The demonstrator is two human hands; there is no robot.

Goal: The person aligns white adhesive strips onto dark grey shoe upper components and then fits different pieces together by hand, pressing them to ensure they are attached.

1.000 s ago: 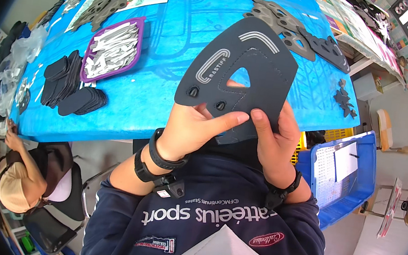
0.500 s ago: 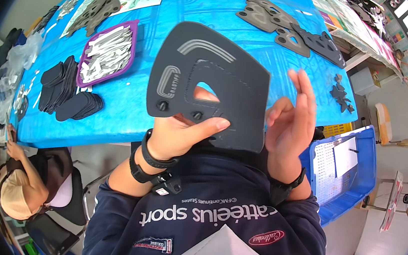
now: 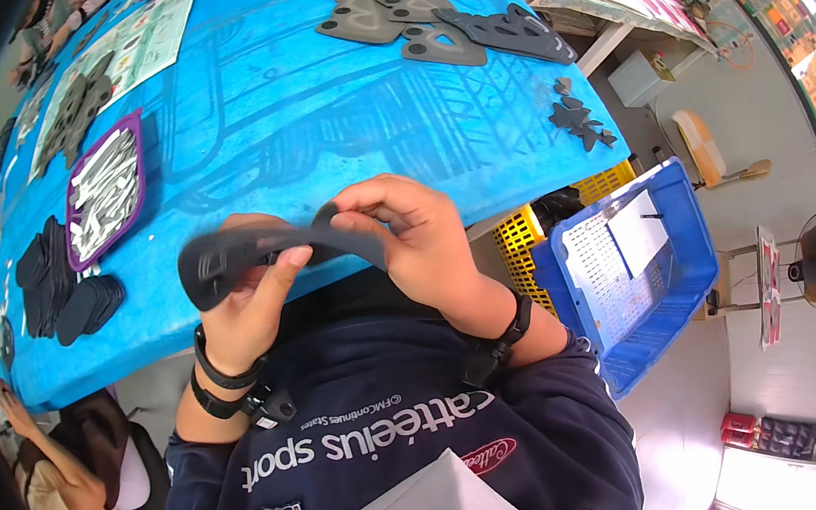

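Near the table's front edge, I hold a dark grey panel (image 3: 211, 261) of foam-like sheet with both hands. It is tilted nearly edge-on and looks curved. My left hand (image 3: 260, 301) grips its left and lower part, thumb on the near face and fingers behind. At the opposite end, my right hand (image 3: 421, 243) is closed with thumb and fingers pinching the panel's edge. A small dark bit shows by the right fingertips; I cannot tell whether it is a knob on the panel or a folded part. Most of the panel's cut-out is out of sight.
On the blue-covered table (image 3: 242, 125) lie grey cut-out panels (image 3: 362, 20), small dark scraps (image 3: 576, 121), stacked black pads (image 3: 48, 279) and a purple basket (image 3: 141, 174) of white strips. A blue crate (image 3: 697, 238) and yellow basket (image 3: 518, 245) stand right. A co-worker (image 3: 68, 458) sits lower left.
The panel has turned from face-on to nearly edge-on and moved lower left. My right hand, apart from it before, now grips its edge. The whole view has swung to the right.
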